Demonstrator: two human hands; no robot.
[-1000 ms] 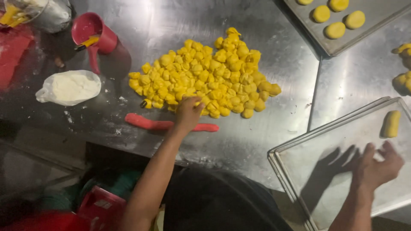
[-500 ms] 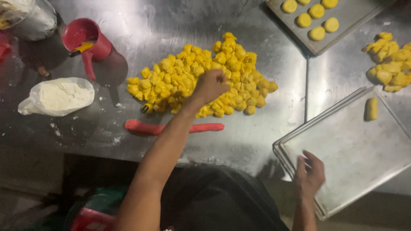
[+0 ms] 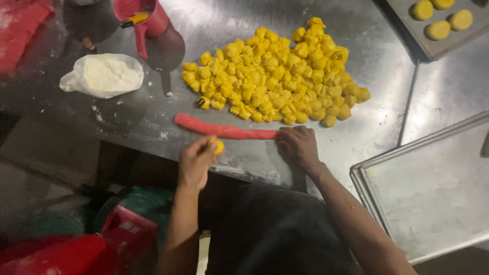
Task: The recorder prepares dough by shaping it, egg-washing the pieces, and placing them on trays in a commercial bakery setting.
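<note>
Two hands: left grips one yellow dough ball, right pinches one red dough rope.

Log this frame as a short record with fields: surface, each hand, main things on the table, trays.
surface: steel worktable, dusted with flour
left hand: holds a small yellow dough ball at the fingertips
right hand: rests on the right end of the long red dough rope
pile: heap of yellow dough pieces behind the rope
flour: open white bag of flour, far left
red jug: behind the bag
trays: metal tray at right; another tray holding round yellow pieces, top right
</note>
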